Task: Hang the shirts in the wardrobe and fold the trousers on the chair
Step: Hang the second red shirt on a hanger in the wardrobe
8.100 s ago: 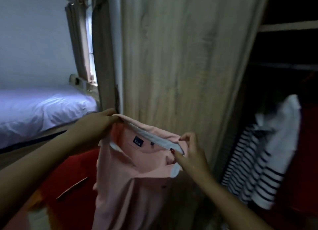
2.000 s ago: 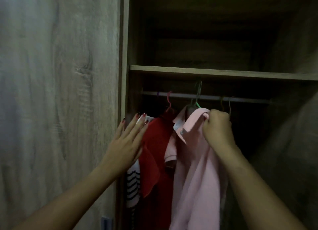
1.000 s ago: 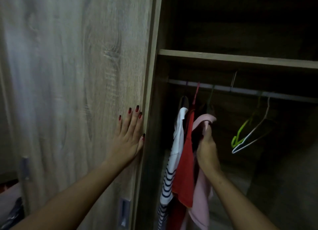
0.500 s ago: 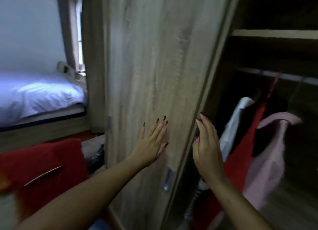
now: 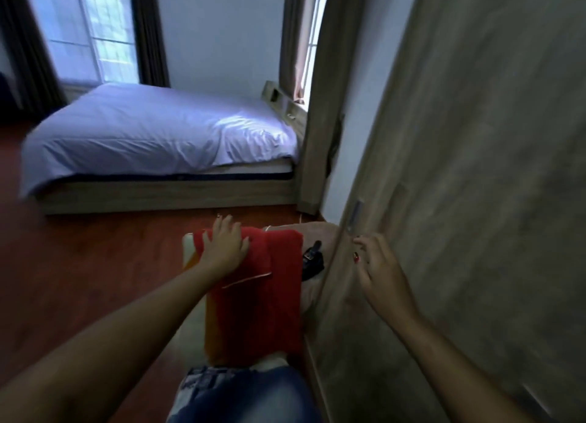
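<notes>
A red garment [image 5: 253,299] lies spread over a pale chair [image 5: 189,248] just left of the wooden wardrobe door [image 5: 475,185]. A thin pink bar [image 5: 247,280] lies across the red cloth. My left hand [image 5: 225,248] rests flat on the far end of the red garment, fingers spread, gripping nothing. My right hand [image 5: 380,270] hovers by the door's edge below its small handle [image 5: 355,215], fingers loosely apart and empty. Blue denim [image 5: 241,394] shows at the bottom edge. The inside of the wardrobe is out of view.
A low bed [image 5: 152,134] with a pale sheet stands across the red-brown floor [image 5: 79,264]. A black object [image 5: 312,261] lies between the chair and the door. Windows with dark curtains [image 5: 149,32] fill the far wall.
The view has swung left, away from the wardrobe's inside and the hung pink shirt. My left hand left the door and came down onto the red garment. My right hand stays near the door edge.
</notes>
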{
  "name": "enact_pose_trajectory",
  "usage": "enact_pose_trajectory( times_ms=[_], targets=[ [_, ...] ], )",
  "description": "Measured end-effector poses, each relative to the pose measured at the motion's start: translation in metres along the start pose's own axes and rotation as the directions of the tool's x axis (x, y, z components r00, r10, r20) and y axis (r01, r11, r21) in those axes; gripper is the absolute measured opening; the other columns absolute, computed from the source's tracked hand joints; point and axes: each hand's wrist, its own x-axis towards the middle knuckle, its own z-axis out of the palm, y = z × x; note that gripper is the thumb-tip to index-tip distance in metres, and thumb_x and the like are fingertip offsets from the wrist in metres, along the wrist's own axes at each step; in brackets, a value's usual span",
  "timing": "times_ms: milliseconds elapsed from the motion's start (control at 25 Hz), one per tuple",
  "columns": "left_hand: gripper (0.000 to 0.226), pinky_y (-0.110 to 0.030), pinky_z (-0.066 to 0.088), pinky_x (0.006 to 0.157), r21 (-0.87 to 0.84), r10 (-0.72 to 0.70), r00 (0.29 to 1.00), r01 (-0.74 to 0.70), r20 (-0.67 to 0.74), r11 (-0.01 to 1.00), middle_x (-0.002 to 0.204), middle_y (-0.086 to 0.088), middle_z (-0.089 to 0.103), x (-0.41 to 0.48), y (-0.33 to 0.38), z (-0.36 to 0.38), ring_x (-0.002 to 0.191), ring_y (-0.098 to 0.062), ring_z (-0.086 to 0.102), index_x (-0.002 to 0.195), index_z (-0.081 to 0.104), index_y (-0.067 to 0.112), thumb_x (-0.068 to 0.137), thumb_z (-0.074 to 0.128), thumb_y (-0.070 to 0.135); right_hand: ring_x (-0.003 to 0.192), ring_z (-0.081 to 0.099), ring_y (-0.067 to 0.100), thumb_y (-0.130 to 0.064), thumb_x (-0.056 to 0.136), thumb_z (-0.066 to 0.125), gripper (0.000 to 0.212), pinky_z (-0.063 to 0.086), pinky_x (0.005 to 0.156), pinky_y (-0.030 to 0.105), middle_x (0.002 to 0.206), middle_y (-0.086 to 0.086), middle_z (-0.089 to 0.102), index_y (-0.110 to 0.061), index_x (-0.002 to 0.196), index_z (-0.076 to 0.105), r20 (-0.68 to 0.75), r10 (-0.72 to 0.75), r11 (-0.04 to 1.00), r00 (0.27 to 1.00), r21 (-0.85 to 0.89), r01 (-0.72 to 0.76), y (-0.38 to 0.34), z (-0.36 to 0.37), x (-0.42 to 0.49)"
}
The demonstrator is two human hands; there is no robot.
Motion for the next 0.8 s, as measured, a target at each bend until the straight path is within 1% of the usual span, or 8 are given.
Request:
enact_pose_trajectory(
  times_ms=[120,240,360,440,520,640,720,800],
  targets=[
    [0.047,-0.06,0.015,0.113,0.017,-0.197,0.979,0.197,0.042,0.98,0.151,-0.014,0.032,0.051,-0.069,0.006,0.144,-0.029,0.018,0.13,0.047,0.008,0.096,0.036,0.039,0.09,0.054,0.009,-0.007,0.088,0.054,0.02,0.044,0.079,0.015,0.105,-0.001,0.054,-0.011,0.106,0.059,0.13,0.077,0.982,0.989,0.159,-0.097,-0.011,0.079,0.053],
    [0.045,-0.06,0.017,0.112,-0.055,-0.327,0.935,0.337,0.134,0.94,0.131,-0.017,0.052,0.092,-0.112,0.022,0.127,-0.033,0.042,0.117,0.057,0.006,0.097,0.033,0.038,0.071,0.063,0.007,-0.008,0.089,0.056,0.018,0.048,0.058,0.014,0.096,0.001,0.063,-0.013,0.105,0.062,0.37,0.261,0.838,0.892,0.371,-0.4,-0.024,0.158,0.097],
    [0.05,-0.052,0.032,0.106,-0.175,-0.314,0.927,0.351,0.207,0.92,0.111,-0.017,0.062,0.108,-0.128,0.036,0.105,-0.034,0.056,0.101,0.061,0.005,0.099,0.028,0.042,0.06,0.065,0.01,-0.011,0.088,0.061,0.029,0.045,0.043,0.014,0.107,0.006,0.06,-0.006,0.117,0.054,0.509,0.381,0.675,0.772,0.417,-0.609,-0.039,0.22,0.122],
    [0.051,-0.038,0.043,0.086,-0.239,-0.278,0.931,0.333,0.237,0.912,0.099,-0.021,0.063,0.114,-0.133,0.039,0.088,-0.032,0.056,0.081,0.059,0.003,0.1,0.03,0.04,0.055,0.063,0.012,-0.013,0.087,0.063,0.027,0.047,0.045,0.016,0.092,0.01,0.064,-0.004,0.112,0.053,0.53,0.452,0.592,0.717,0.424,-0.686,-0.047,0.244,0.128],
    [0.052,-0.033,0.04,0.077,-0.251,-0.256,0.919,0.335,0.301,0.908,0.093,-0.021,0.059,0.122,-0.135,0.035,0.087,-0.031,0.054,0.075,0.057,0.003,0.101,0.03,0.039,0.052,0.058,0.011,-0.013,0.088,0.061,0.012,0.046,0.051,0.021,0.069,0.006,0.063,-0.004,0.096,0.059,0.473,0.481,0.603,0.738,0.433,-0.67,-0.053,0.248,0.133],
    [0.055,-0.032,0.04,0.08,-0.271,-0.234,0.889,0.356,0.395,0.894,0.103,-0.019,0.059,0.135,-0.135,0.027,0.094,-0.029,0.054,0.096,0.06,-0.001,0.1,0.028,0.043,0.067,0.055,0.008,-0.015,0.09,0.058,0.008,0.045,0.064,0.021,0.073,-0.004,0.061,-0.016,0.084,0.063,0.351,0.327,0.692,0.878,0.544,-0.475,-0.067,0.208,0.146],
    [0.057,-0.035,0.044,0.087,-0.301,-0.221,0.878,0.368,0.425,0.88,0.115,-0.018,0.061,0.145,-0.138,0.028,0.103,-0.031,0.057,0.111,0.062,-0.001,0.099,0.031,0.045,0.078,0.057,0.008,-0.017,0.091,0.055,0.009,0.047,0.072,0.018,0.084,0.0,0.062,-0.015,0.087,0.062,0.316,0.153,0.6,0.937,0.724,-0.342,-0.08,0.162,0.143],
    [0.055,-0.039,0.046,0.093,-0.369,-0.191,0.877,0.371,0.44,0.853,0.116,-0.017,0.065,0.152,-0.138,0.029,0.107,-0.034,0.059,0.111,0.064,0.002,0.097,0.036,0.047,0.075,0.054,0.018,-0.018,0.089,0.052,0.014,0.045,0.07,0.024,0.081,0.011,0.058,-0.009,0.081,0.059,0.348,0.115,0.376,0.931,0.852,-0.365,-0.079,0.135,0.123]
  ],
)
